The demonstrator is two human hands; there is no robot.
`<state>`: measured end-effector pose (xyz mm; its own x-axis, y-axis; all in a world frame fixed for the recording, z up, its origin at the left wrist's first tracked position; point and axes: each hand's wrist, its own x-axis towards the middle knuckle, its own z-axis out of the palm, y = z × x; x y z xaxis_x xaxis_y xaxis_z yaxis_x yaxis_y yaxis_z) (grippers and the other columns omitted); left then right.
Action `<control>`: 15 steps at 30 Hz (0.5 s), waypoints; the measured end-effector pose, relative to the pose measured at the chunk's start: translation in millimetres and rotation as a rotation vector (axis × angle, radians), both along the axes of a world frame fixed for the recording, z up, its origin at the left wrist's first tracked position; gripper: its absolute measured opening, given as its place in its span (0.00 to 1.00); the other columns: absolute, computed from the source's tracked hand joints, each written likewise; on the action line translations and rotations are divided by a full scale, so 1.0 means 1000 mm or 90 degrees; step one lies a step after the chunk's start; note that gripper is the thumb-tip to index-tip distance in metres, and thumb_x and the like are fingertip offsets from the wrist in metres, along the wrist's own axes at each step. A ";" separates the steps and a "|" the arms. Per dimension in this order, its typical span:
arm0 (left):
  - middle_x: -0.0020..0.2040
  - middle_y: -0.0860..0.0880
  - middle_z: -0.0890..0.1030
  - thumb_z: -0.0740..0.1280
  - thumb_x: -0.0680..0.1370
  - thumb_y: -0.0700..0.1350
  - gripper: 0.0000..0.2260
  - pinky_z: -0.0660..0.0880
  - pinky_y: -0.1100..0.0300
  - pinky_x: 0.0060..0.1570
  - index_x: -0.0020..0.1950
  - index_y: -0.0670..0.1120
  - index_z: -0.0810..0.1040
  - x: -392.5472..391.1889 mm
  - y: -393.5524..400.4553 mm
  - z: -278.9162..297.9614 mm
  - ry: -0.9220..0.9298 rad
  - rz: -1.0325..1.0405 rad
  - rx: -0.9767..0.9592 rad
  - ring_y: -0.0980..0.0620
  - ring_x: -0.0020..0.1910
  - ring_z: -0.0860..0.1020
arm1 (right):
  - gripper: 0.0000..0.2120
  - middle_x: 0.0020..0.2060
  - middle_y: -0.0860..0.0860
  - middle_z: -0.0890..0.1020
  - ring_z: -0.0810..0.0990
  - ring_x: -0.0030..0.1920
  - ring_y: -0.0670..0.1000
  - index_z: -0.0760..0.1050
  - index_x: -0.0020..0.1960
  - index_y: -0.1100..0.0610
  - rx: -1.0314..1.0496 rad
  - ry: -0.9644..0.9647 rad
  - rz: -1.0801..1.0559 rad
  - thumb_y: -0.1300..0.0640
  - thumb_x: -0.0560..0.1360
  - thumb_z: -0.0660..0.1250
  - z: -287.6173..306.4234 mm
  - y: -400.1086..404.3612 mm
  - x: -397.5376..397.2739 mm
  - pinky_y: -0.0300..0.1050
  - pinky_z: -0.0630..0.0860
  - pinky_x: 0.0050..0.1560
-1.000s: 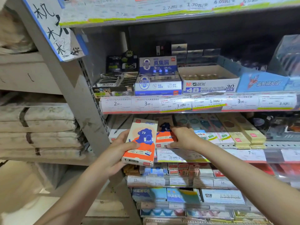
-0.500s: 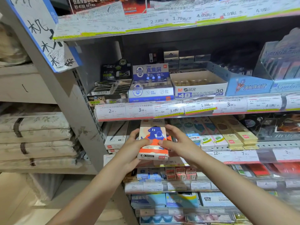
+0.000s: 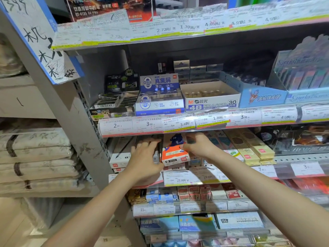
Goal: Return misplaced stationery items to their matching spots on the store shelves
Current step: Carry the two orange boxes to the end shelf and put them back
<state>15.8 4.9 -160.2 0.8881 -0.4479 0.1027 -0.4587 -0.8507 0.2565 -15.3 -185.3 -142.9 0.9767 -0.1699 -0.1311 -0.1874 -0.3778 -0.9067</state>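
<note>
Just below the frame's centre, the orange-and-white box (image 3: 175, 155) sits on the middle shelf (image 3: 302, 158), long axis running back into its slot. It lies between the hands: the right hand (image 3: 196, 146) touches its right edge with loosely curled fingers, gripping nothing, and looks the nearer. The left hand (image 3: 145, 154) lies flat and spread just beside its left side.

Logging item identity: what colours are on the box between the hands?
Orange and white, with a blue cartoon figure on top: the box, head view.
</note>
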 end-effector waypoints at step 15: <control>0.57 0.51 0.78 0.70 0.67 0.62 0.31 0.69 0.46 0.60 0.68 0.58 0.68 0.028 -0.004 -0.022 0.071 -0.072 0.024 0.48 0.58 0.73 | 0.36 0.58 0.49 0.78 0.77 0.59 0.53 0.69 0.66 0.52 -0.308 0.075 0.277 0.42 0.62 0.75 -0.019 -0.014 0.031 0.46 0.73 0.58</control>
